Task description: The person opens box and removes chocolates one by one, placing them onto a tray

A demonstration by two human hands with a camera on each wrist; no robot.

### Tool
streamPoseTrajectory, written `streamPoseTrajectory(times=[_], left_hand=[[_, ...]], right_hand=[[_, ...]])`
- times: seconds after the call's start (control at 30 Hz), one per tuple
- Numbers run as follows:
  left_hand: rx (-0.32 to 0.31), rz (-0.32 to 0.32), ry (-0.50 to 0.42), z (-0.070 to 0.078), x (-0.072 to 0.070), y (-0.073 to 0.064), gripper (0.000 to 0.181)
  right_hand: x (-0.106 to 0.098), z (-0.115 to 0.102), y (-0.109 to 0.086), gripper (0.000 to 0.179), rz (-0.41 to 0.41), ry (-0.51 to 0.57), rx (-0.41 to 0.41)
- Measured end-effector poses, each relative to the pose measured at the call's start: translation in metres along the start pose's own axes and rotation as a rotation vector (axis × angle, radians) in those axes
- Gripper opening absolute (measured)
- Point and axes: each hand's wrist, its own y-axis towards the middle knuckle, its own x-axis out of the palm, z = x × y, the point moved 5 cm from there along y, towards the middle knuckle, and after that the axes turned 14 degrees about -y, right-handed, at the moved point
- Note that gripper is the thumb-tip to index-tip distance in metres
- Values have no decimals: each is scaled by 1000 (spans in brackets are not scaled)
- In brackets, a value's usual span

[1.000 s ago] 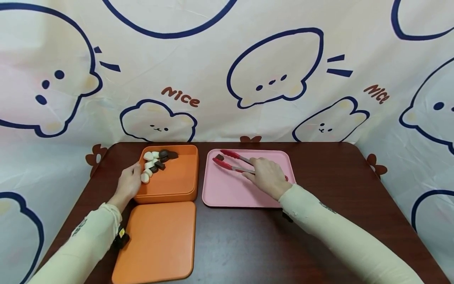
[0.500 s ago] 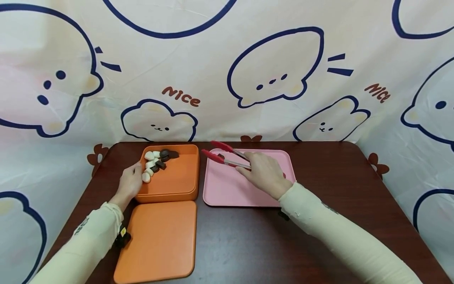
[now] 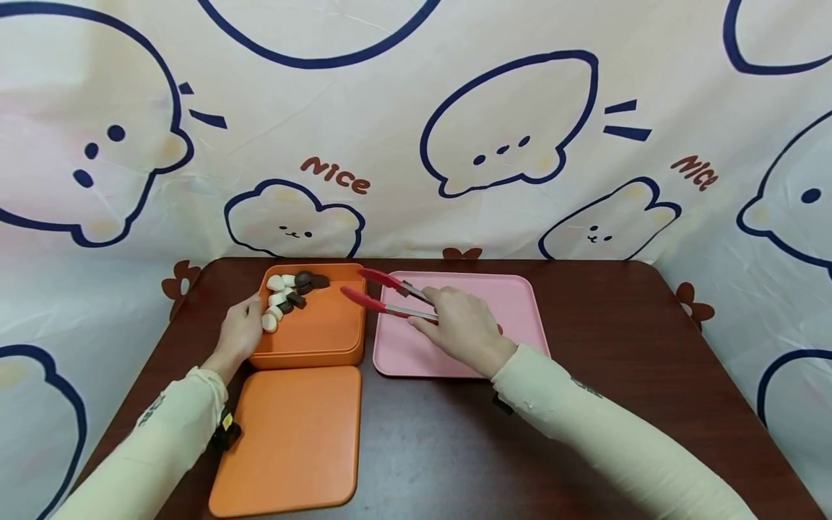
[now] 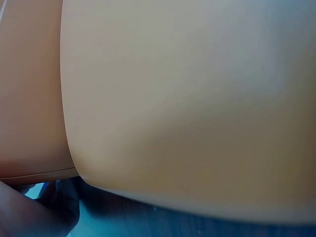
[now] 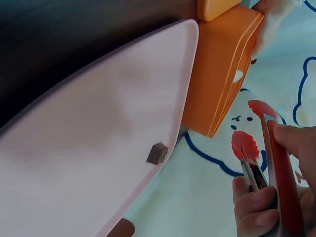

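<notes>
My right hand (image 3: 464, 321) grips red-tipped tongs (image 3: 370, 302), their arms spread apart with nothing between the tips. In the head view those tips overlap the right side of the orange box (image 3: 328, 325). Thumb and curled fingers wrap the handles in the right wrist view. My left hand (image 3: 240, 328) holds the box by its left wall, its fingers partly hidden behind it. Inside, several white pieces (image 3: 276, 282) and dark brown pieces (image 3: 302, 278) lie bunched at the left and back. One dark brown block (image 5: 157, 153) sits near the rim of the pink tray (image 5: 94, 128).
In front of the box lies a flat orange lid (image 3: 292, 440), which fills most of the left wrist view. The dark wooden table (image 3: 455, 440) ends against a printed cloth backdrop (image 3: 403, 130). The box and the tray stand side by side with a narrow gap.
My right hand has carried the tongs leftward, away from the dark brown block on the pink tray and over to the orange box. The left hand stays on the box.
</notes>
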Motion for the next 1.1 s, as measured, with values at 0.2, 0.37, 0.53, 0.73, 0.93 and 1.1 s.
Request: streamPoseTrajectory(times=[0.2,0.37,0.53,0.73,0.93,1.1], left_hand=[[13,-5,4,1,1,-1,58],[-20,-45,-5,-1,2,-3,70],[-41,-76,-12,-4,3,-5,66],[-22,-34,-11,-2,4,-4,69],[-47,-57,-17,-3,4,-4,68],[-34,-58,-26,-1,2,-3,66]], right_hand=[[4,-17,3,43,-9,-24,-25],[12,-31,4,49,-23,-52,-67],[17,-41,4,42,-7,-55,-95],[21,-52,6,40,-24,-55,-105],[23,-64,13,44,-45,-55,-110],[26,-73,20,43,-63,-64,-100]])
